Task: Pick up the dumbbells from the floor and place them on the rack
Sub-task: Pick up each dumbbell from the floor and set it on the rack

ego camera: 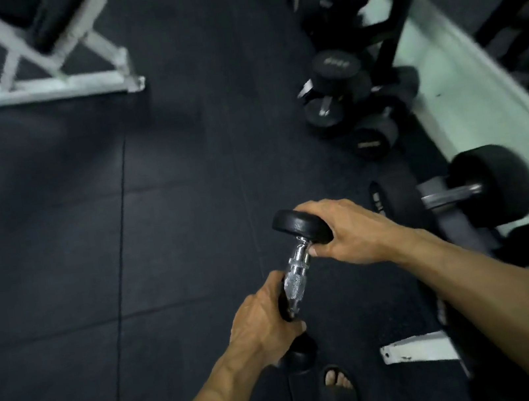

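I hold a small black dumbbell (297, 271) with a knurled chrome handle in the air above the dark floor, tilted, one head up and away from me. My right hand (344, 232) grips its upper head. My left hand (265, 321) wraps the lower end of the handle, hiding most of the lower head. The black rack (398, 23) rises at the upper right with dumbbells on its lower tier. A large dumbbell (452, 194) rests on a rack rail just right of my right hand.
Several black dumbbells (339, 91) lie clustered on the floor at the rack's foot. A white-framed bench (35, 53) stands at the upper left. A pale wall base (467, 92) runs behind the rack. My sandalled foot (336, 386) is below the dumbbell, beside a white rack foot (418, 349).
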